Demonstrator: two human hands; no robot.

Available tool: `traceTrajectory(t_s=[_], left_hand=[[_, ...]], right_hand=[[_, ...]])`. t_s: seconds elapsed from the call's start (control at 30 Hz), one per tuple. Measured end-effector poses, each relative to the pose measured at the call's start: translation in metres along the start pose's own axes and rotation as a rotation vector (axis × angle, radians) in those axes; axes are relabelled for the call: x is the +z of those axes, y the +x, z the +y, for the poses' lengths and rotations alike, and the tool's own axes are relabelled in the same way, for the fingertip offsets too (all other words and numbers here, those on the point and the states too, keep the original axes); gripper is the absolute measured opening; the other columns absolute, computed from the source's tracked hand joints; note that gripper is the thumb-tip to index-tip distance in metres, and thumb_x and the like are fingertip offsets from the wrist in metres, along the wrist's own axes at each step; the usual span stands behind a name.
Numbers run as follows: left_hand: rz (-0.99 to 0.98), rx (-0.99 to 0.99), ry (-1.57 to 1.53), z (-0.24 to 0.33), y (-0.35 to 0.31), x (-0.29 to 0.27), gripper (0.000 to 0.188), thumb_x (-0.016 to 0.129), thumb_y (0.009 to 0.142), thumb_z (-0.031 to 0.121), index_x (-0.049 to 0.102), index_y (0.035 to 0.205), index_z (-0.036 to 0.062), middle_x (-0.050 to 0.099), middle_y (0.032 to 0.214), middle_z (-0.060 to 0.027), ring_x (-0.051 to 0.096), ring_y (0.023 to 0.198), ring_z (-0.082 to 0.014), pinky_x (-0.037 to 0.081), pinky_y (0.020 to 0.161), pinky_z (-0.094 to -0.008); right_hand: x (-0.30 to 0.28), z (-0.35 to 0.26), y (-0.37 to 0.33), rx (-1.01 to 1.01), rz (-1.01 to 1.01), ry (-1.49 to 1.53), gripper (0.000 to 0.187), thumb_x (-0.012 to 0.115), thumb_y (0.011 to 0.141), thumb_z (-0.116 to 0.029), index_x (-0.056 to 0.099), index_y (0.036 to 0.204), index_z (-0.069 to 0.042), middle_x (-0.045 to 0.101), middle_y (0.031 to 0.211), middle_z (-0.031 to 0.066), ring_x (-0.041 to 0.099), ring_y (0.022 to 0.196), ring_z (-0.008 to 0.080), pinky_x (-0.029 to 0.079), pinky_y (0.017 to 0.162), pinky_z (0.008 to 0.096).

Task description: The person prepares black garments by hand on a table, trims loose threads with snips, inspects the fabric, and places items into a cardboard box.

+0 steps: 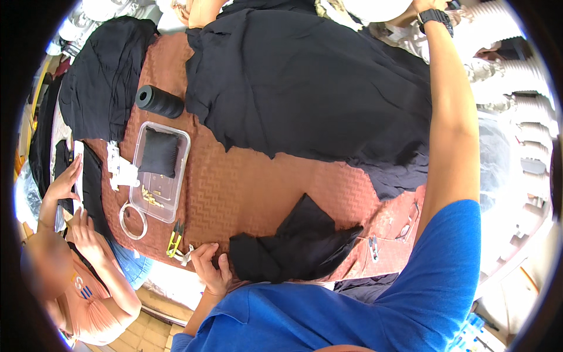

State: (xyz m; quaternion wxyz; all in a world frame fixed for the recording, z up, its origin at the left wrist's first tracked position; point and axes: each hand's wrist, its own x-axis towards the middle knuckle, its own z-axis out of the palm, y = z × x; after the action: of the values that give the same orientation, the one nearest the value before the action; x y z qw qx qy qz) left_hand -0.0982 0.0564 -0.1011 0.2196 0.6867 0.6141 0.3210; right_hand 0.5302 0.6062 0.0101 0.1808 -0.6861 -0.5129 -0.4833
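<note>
My left hand point(212, 271) rests on the near edge of the table, thumb and fingers apart, with nothing visible in it. Just right of it lies a small folded piece of black cloth point(281, 249). My right arm stretches far across the table's right side. At the top edge my right hand point(431, 6), below it a black wristwatch point(436, 22), is partly cut off beside a white rounded thing point(378, 9); its fingers are hidden. A large black cloth point(311, 88) spreads over the far half of the table.
On the brown tablecloth point(234, 188) are a black thread cone point(159, 101), a clear plastic tray point(183, 176) with a black pincushion point(159, 152), a white ring point(133, 221), yellow thread snips point(175, 240), other snips point(374, 249) and glasses point(404, 229). A co-worker point(94, 293) handles a white strip at left.
</note>
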Motion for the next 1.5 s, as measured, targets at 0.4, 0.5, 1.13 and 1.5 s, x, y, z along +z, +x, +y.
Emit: traceTrajectory(t_s=[0.4,0.5,1.13,1.5], left_hand=[[0.017,0.067,-0.063,0.000,0.005,-0.001,0.029,0.067,0.091,0.010,0.060,0.118,0.0000,0.054,0.115,-0.0182,0.055,0.096,-0.0314,0.050,0.078,-0.0359],[0.016,0.090,-0.085,0.004,0.007,-0.005,0.029,0.066,0.093,0.012,0.059,0.118,0.0001,0.054,0.116,-0.0190,0.055,0.099,-0.0327,0.050,0.079,-0.0368],[-0.422,0.011,-1.355,0.097,0.085,-0.033,0.065,0.047,0.105,0.043,0.018,0.154,0.0109,0.041,0.143,-0.0169,0.062,0.113,-0.0300,0.051,0.097,-0.0405],[-0.234,0.203,-0.926,0.051,0.048,-0.017,0.057,0.059,0.102,0.022,0.034,0.149,0.0008,0.047,0.143,-0.0170,0.050,0.130,-0.0234,0.046,0.103,-0.0348]], right_hand=[[-0.250,-0.004,0.014,0.232,0.043,0.151,0.069,0.068,0.090,-0.036,0.042,0.130,0.014,0.060,0.112,0.0361,0.058,0.106,0.0509,0.048,0.089,0.0553],[-0.320,-0.007,0.000,0.298,0.053,0.095,0.063,0.070,0.088,-0.038,0.046,0.122,0.009,0.060,0.106,0.0327,0.058,0.100,0.0509,0.049,0.087,0.0546],[-0.647,0.022,-0.235,-0.248,-0.098,0.656,0.050,0.081,0.075,-0.021,0.056,0.113,0.001,0.049,0.129,0.0230,0.048,0.113,0.0420,0.039,0.099,0.0504],[-0.621,-0.005,-0.348,-0.264,-0.287,0.817,0.068,0.080,0.070,-0.006,0.043,0.127,-0.009,0.046,0.142,0.0203,0.042,0.131,0.0430,0.026,0.115,0.0600]])
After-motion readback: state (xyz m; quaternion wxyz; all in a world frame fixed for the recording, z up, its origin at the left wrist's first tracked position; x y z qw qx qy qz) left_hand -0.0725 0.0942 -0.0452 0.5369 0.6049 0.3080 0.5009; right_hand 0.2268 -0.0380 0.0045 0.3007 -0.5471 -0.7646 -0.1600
